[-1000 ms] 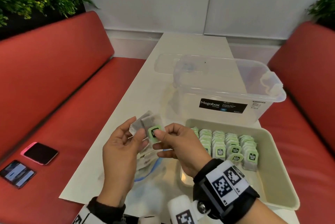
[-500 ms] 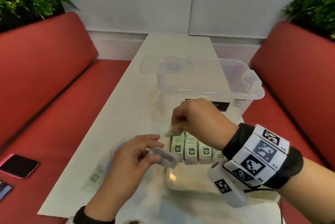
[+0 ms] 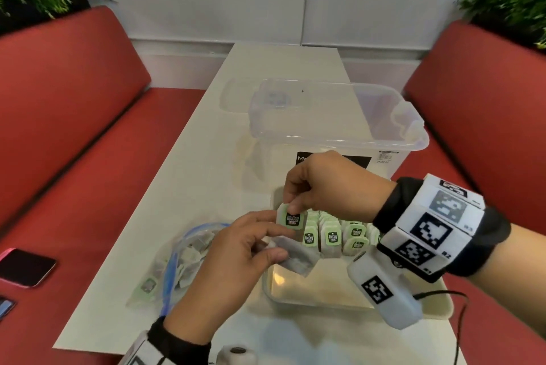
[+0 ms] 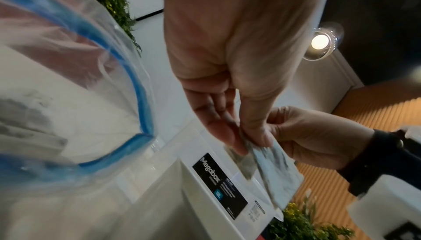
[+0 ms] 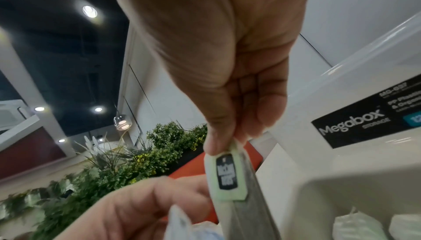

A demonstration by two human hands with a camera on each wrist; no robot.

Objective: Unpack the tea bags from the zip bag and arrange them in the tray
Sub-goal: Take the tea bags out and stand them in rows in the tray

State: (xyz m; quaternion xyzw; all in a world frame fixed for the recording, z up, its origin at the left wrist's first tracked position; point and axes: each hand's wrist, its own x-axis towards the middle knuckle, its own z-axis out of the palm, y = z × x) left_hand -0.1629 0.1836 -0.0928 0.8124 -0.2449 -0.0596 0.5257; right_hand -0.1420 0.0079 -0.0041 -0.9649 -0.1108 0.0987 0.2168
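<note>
Right hand (image 3: 325, 184) pinches tea bag (image 3: 292, 218) over tray (image 3: 437, 310) edge, possibly touching row.

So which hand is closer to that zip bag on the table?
Left. The left hand hovers right beside the zip bag, pinching a tea bag. The right hand is farther off, over the tray.

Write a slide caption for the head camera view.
Right hand pinches a tea bag over the tray; left hand holds another bag beside the zip bag.
</note>
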